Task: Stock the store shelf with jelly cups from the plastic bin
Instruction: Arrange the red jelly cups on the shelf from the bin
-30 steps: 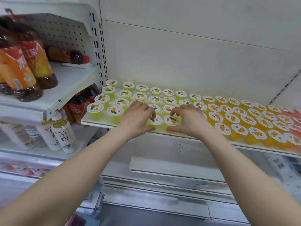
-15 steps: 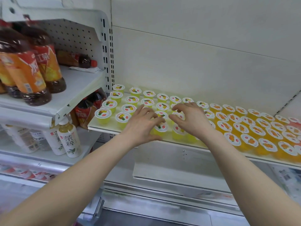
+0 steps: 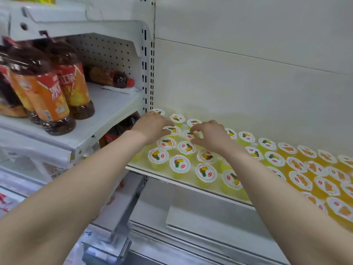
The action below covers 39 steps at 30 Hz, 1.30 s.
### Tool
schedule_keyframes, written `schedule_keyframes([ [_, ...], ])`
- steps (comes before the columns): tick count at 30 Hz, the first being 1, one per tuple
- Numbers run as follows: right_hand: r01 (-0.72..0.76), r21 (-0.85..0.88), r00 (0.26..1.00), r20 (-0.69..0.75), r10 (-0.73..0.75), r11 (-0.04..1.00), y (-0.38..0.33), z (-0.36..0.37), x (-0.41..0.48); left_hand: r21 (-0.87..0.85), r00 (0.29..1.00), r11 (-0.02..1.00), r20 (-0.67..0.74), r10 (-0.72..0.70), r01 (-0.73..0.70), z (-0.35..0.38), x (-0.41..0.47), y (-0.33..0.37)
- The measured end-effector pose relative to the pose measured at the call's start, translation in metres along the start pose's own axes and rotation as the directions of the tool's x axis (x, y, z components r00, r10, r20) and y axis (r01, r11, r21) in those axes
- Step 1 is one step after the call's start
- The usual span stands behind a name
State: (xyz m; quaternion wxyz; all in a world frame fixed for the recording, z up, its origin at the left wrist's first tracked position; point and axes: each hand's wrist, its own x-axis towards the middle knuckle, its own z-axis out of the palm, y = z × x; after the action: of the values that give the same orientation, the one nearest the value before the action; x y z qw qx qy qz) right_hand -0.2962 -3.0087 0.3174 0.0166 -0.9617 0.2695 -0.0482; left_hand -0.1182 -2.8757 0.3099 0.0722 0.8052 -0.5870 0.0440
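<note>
Both hands are at the back left part of the white shelf (image 3: 172, 177), working among the yellow pineapple jelly cups (image 3: 180, 163) that fill its left end. The left hand (image 3: 152, 125) lies palm down with its fingers spread loosely over the lid of one cup near the slotted upright (image 3: 151, 60), resting on it rather than closing round it. The right hand (image 3: 209, 136), just to the right, has its fingertips curled in a pinch at the rim of another cup (image 3: 191, 135); whether it truly grips that cup or only nudges it cannot be told. The step looks like squaring up the rows, and it would go best with light sideways pushes at the rims, moving one cup at a time toward the upright so that neighbours do not tip or ride up on each other, since the cups stand close and their film lids look easy to dent. Further from the upright the yellow cups give way to orange jelly cups (image 3: 327, 186), which run on to the frame's edge in the same tight rows. The plastic bin is not in view, so how many cups remain cannot be judged. Left of the upright, a separate shelf (image 3: 107, 113) holds iced tea bottles (image 3: 47, 100) with orange labels, standing, and one small bottle (image 3: 112, 78) lying on its side at the back
</note>
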Motion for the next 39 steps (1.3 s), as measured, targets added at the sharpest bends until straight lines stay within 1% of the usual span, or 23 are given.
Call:
schedule_keyframes([
  [3,0.018,0.016,0.999,0.028,-0.019,1.0,0.002,0.001,0.008,-0.034,0.998,0.999,0.054,0.032,-0.031,0.003,0.009,-0.002],
  [5,0.031,0.014,0.999,0.036,-0.032,0.999,0.003,0.0,0.011,-0.057,0.998,0.998,0.061,0.034,-0.03,0.006,0.014,-0.004],
  [10,0.043,0.03,0.998,0.047,-0.045,0.999,0.002,0.0,0.017,-0.078,0.999,0.996,0.031,0.039,-0.037,0.013,0.019,-0.009],
  [15,0.03,0.029,0.999,0.011,-0.03,0.999,-0.002,0.002,0.02,-0.093,0.999,0.995,0.019,0.035,-0.033,0.015,0.023,-0.01],
  [18,0.032,0.03,0.999,-0.013,-0.031,0.999,-0.001,0.003,0.015,-0.102,0.999,0.993,-0.017,0.052,-0.053,0.012,0.016,-0.01],
  [21,0.062,0.096,0.997,-0.055,-0.057,0.993,0.001,0.001,0.003,-0.132,0.997,0.99,-0.049,0.053,-0.059,0.002,0.0,-0.01],
  [23,0.072,0.18,0.997,-0.023,-0.069,0.981,0.001,-0.001,-0.007,-0.158,0.998,0.987,0.039,0.042,-0.035,-0.005,-0.009,-0.007],
  [25,0.083,0.216,0.995,0.033,-0.092,0.973,-0.002,-0.001,-0.015,-0.148,0.989,0.989,0.143,0.038,-0.017,-0.009,-0.016,-0.001],
  [27,0.096,0.181,0.992,0.064,-0.109,0.979,-0.006,0.001,-0.019,-0.111,0.982,0.994,0.183,0.037,-0.017,-0.011,-0.019,0.003],
  [31,0.096,0.102,0.992,0.07,-0.103,0.99,-0.012,0.002,-0.02,-0.055,0.983,0.998,0.182,0.037,-0.027,-0.014,-0.022,0.008],
  [34,0.092,0.046,0.995,0.034,-0.093,0.995,-0.017,0.003,-0.021,-0.043,0.983,0.999,0.18,0.033,-0.026,-0.014,-0.023,0.009],
  [37,0.066,0.052,0.998,0.018,-0.067,0.996,-0.02,0.004,-0.025,-0.049,0.987,0.999,0.157,0.021,-0.013,-0.014,-0.027,0.008],
  [39,0.072,0.073,0.997,-0.035,-0.069,0.995,-0.02,0.003,-0.031,-0.082,0.994,0.997,0.105,0.019,-0.01,-0.014,-0.033,0.006],
])
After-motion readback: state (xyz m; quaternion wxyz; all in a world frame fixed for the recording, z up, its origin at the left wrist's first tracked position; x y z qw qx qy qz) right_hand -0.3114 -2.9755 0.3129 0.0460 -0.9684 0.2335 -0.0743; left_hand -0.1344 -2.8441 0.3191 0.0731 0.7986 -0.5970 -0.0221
